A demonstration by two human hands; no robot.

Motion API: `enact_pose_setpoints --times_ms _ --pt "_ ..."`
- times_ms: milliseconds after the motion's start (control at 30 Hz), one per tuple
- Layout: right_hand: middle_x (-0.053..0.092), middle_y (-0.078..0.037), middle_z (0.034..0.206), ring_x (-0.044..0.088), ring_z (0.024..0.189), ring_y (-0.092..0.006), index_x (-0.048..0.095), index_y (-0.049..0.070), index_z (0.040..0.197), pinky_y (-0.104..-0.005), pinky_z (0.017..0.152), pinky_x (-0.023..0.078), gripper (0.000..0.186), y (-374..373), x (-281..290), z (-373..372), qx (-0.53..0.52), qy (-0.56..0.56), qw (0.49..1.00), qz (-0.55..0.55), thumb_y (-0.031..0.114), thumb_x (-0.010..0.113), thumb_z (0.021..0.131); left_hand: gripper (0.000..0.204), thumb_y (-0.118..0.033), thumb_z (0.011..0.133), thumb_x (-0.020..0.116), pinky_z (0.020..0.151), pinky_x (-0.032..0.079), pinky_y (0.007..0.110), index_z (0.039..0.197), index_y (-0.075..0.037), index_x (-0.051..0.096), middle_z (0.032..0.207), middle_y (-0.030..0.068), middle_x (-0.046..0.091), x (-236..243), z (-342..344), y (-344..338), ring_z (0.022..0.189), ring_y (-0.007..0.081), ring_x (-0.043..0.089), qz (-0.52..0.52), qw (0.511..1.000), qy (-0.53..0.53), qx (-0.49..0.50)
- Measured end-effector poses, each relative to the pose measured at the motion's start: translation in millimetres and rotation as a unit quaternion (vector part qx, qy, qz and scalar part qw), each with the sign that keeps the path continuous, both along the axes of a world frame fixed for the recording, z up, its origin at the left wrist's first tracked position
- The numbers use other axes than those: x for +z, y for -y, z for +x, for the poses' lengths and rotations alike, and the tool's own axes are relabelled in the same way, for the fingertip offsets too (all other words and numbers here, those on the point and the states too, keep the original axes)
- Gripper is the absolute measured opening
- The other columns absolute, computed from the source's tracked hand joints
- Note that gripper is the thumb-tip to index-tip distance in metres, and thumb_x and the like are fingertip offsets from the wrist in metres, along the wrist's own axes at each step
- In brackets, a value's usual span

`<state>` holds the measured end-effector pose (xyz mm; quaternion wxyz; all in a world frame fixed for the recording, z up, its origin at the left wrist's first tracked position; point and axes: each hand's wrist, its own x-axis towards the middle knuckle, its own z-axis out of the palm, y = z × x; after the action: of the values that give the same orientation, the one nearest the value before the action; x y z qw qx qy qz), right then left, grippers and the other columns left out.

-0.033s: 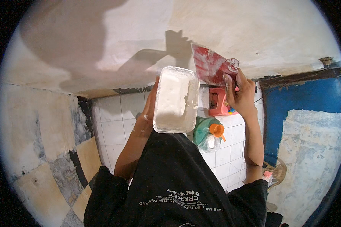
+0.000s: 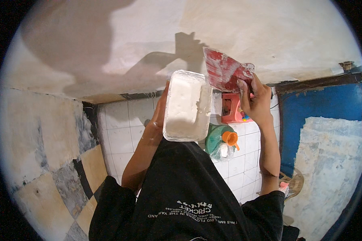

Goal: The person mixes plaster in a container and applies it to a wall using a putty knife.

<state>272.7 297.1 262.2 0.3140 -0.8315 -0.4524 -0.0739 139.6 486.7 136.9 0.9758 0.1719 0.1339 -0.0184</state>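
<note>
The tub [image 2: 173, 139], partly filled with white paste [image 2: 181, 96], was positioned to the right of the left hand's fingers. The left hand [image 2: 161, 107] gripped the tub along its left side; its fingertips were hidden, so their spread could not be determined. The right hand [image 2: 256, 96] pinched the scraper [image 2: 226, 69] between thumb and fingers at one corner, the smeared red blade extending up and left from them. Below the right fingers stood a green container [image 2: 214, 136] and an orange cup [image 2: 230, 138]. The wall [image 2: 245, 24] lay beyond both hands' fingers.
</note>
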Motion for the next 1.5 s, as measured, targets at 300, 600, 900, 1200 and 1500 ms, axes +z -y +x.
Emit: enact_pose_setpoints --times_ms 300,600,900,1200,1500 --pt "0.05 -0.016 0.056 0.051 0.045 -0.0322 0.055 0.0 0.084 -0.0341 0.046 0.04 0.005 6 -1 -16 -0.031 -0.068 0.997 -0.025 0.003 0.06 0.084 0.059 -0.05 0.097 0.036 0.091 0.051 0.041 0.135 -0.005 0.042 0.125 0.0142 0.055 -11 1 7 0.107 0.0261 0.059 0.001 1.0 0.006 -0.012" --pt "0.048 -0.018 0.055 0.048 0.045 -0.0364 0.047 0.001 0.077 -0.0362 0.044 0.038 0.015 4 0 -7 -0.031 -0.007 0.999 -0.034 0.003 0.06 0.084 0.07 -0.059 0.095 0.032 0.095 0.047 0.036 0.136 -0.003 0.04 0.126 0.0136 0.054 4 2 16 0.11 0.022 0.058 0.097 0.995 -0.032 -0.015" --pt "0.05 -0.019 0.058 0.05 0.048 -0.0358 0.052 -0.001 0.082 -0.0359 0.047 0.04 0.007 9 -1 -13 -0.023 -0.045 0.997 -0.058 0.002 0.059 0.083 0.074 -0.062 0.093 0.035 0.09 0.051 0.037 0.136 -0.002 0.04 0.123 0.0148 0.056 0 -1 21 0.106 0.0224 0.06 0.084 0.996 -0.022 -0.023" --pt "0.056 -0.015 0.06 0.049 0.044 -0.0224 0.059 -0.001 0.091 -0.0309 0.047 0.039 0.008 19 -10 -19 -0.059 -0.104 0.992 -0.029 0.003 0.057 0.085 0.073 -0.061 0.093 0.034 0.092 0.051 0.039 0.137 -0.003 0.037 0.126 0.0152 0.054 -7 -1 25 0.108 0.0247 0.059 0.013 1.0 -0.013 -0.024" --pt "0.052 -0.003 0.057 0.04 0.05 -0.0053 0.059 -0.004 0.089 -0.0231 0.045 0.032 0.006 30 -26 -19 -0.062 -0.124 0.99 0.02 0.001 0.055 0.089 0.068 -0.058 0.095 0.033 0.092 0.051 0.04 0.136 -0.005 0.039 0.123 0.0133 0.055 -30 1 29 0.107 0.0252 0.059 -0.051 0.998 0.018 -0.026"
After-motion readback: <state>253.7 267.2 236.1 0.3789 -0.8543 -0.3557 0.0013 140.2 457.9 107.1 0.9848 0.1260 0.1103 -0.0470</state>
